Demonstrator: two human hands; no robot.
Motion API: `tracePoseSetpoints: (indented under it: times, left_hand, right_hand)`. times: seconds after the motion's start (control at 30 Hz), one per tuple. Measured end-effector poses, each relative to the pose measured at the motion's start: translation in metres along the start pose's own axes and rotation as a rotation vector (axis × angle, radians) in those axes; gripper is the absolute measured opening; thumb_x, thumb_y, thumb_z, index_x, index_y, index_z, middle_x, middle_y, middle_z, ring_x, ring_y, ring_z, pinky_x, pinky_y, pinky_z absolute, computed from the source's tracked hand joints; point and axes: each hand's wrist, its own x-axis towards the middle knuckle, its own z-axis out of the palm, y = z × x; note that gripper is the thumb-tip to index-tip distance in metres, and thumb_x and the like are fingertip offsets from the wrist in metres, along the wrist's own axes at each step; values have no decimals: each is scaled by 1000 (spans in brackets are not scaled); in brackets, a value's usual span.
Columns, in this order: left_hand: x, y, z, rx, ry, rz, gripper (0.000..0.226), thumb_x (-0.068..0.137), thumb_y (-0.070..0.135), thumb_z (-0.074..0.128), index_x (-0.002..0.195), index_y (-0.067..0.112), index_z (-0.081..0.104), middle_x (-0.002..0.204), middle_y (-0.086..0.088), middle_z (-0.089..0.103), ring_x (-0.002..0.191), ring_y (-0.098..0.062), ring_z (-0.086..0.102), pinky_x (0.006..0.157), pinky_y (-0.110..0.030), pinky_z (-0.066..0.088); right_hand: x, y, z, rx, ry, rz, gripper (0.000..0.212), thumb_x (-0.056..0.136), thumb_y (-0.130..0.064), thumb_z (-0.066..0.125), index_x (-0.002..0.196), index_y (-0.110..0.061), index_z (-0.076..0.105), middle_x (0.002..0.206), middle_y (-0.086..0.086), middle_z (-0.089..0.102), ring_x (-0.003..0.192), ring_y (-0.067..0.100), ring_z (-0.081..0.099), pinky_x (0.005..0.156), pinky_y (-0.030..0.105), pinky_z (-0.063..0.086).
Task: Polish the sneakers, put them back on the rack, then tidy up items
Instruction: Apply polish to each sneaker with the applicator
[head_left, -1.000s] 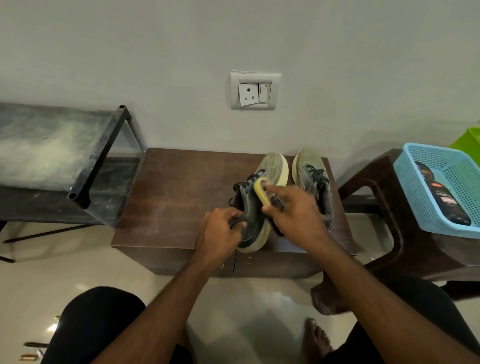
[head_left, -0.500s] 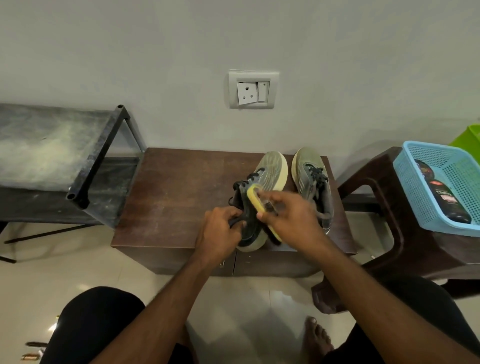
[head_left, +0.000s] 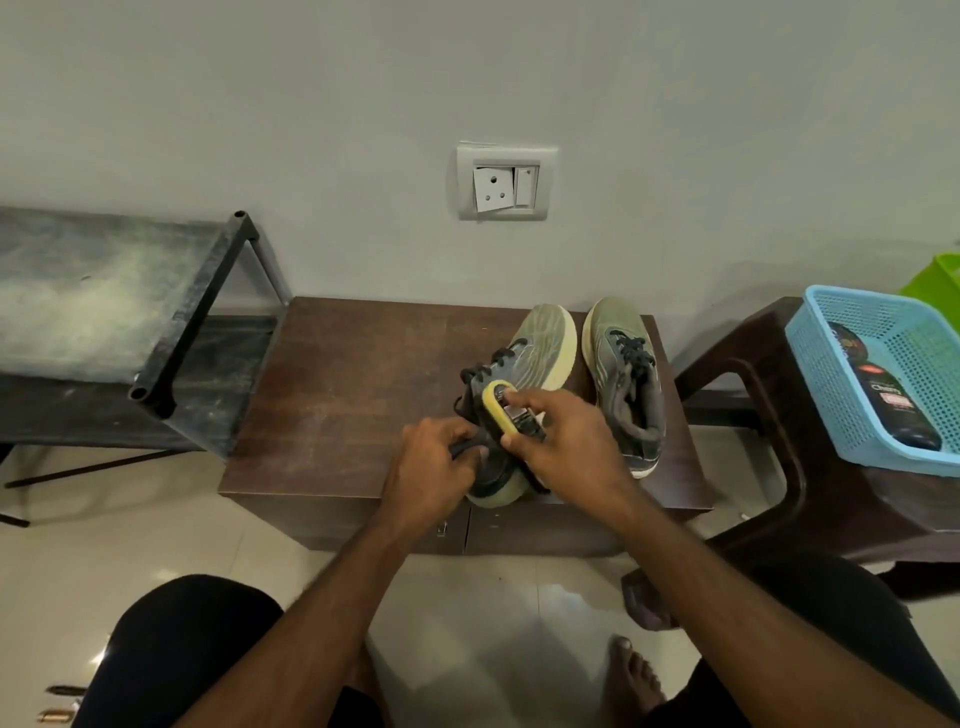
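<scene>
Head view: we look down at a low brown cabinet (head_left: 332, 395) against a grey wall, with our knees at the near edge.
Writing: on the dark polish bottle (head_left: 883, 395) lying in the light blue basket (head_left: 831, 395) we read "Cherry" in pale letters above a red and white label whose smaller print is too fine to make out.
Left hand (head_left: 434, 467): our fingers are curled round the heel end of the held sneaker (head_left: 540, 348), gripping it; the sneaker is tipped on its side on the cabinet top.
Right hand (head_left: 566, 447): our fingers and thumb pinch a yellow-edged shoe brush (head_left: 498, 410), which lies against the sneaker's dark laced upper.
Second sneaker (head_left: 626, 374): upright on the cabinet just right of the held one, toe towards the wall, black laces showing.
Rack (head_left: 197, 312): black-framed, dusty, at the left beside the cabinet, well apart from both sneakers.
Basket place: on a dark brown plastic stool (head_left: 737, 374) at the right.
Wall: a white socket plate (head_left: 506, 182) above the cabinet.
</scene>
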Motion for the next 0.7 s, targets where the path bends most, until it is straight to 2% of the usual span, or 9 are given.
tracePoseSetpoints:
  times: [0.07, 0.13, 0.2, 0.27, 0.37, 0.43, 0.57, 0.63, 0.7]
  left_hand:
    - [0, 0, 2, -2, 1, 14, 5, 83, 17, 73, 78, 18, 72, 68, 8, 66, 64, -6, 62, 55, -23, 47]
    - [-2, 1, 3, -2, 11, 30, 7, 82, 17, 74, 76, 17, 71, 65, 8, 64, 63, -8, 60, 54, -20, 41]
    - [1, 1, 3, 9, 13, 33, 7, 82, 17, 74, 76, 17, 70, 65, 7, 64, 64, -8, 60, 54, -20, 41]
    - [2, -2, 2, 9, 6, 15, 2, 82, 17, 74, 81, 18, 73, 70, 7, 68, 67, -7, 63, 57, -26, 49]
    - [3, -6, -1, -9, -22, 5, 6, 82, 15, 73, 84, 20, 75, 73, 8, 70, 68, -5, 65, 61, -31, 54]
    - [2, -5, -3, 3, -30, 11, 4, 83, 15, 73, 81, 19, 73, 71, 7, 69, 66, -7, 64, 61, -34, 54]
    - [0, -2, -3, 8, -29, 33, 4, 82, 16, 74, 80, 19, 73, 68, 11, 67, 65, -5, 63, 59, -29, 50]
    - [-1, -3, -7, 11, -20, 17, 4, 81, 15, 74, 81, 19, 75, 69, 10, 68, 65, -5, 63, 59, -28, 51]
    - [1, -8, -14, 28, -34, -6, 4, 80, 16, 74, 80, 19, 75, 68, 8, 69, 64, -7, 64, 59, -32, 54]
  right_hand:
    - [10, 12, -2, -163, 76, 42, 49, 81, -31, 77, 128, -32, 62, 119, 1, 64, 106, 22, 59, 93, 38, 50]
    - [20, 21, -7, -372, 143, 67, 49, 85, -30, 71, 133, -31, 58, 119, 5, 61, 105, 30, 56, 92, 41, 45]
    - [24, 22, -12, -448, 203, 61, 50, 86, -30, 70, 134, -32, 55, 118, 4, 59, 103, 32, 56, 91, 44, 43]
    - [15, 16, -12, -314, 219, 23, 49, 83, -32, 73, 130, -33, 59, 117, -1, 61, 100, 24, 58, 89, 40, 46]
    - [-3, 1, -6, 12, 43, -7, 49, 78, -31, 81, 124, -34, 64, 117, -5, 64, 91, 10, 58, 85, 32, 51]
    - [1, 5, 0, -37, 23, 3, 50, 79, -31, 80, 126, -33, 63, 119, -2, 64, 92, 14, 59, 87, 36, 52]
    - [21, 21, -6, -314, 182, 63, 48, 85, -31, 73, 131, -27, 59, 116, 5, 62, 102, 27, 60, 92, 40, 45]
    - [22, 21, -9, -277, 230, 67, 48, 85, -30, 73, 130, -26, 60, 116, 4, 62, 105, 26, 58, 93, 38, 42]
    - [13, 12, -7, -184, 213, 5, 49, 83, -32, 75, 129, -29, 61, 117, -1, 62, 106, 19, 57, 93, 33, 43]
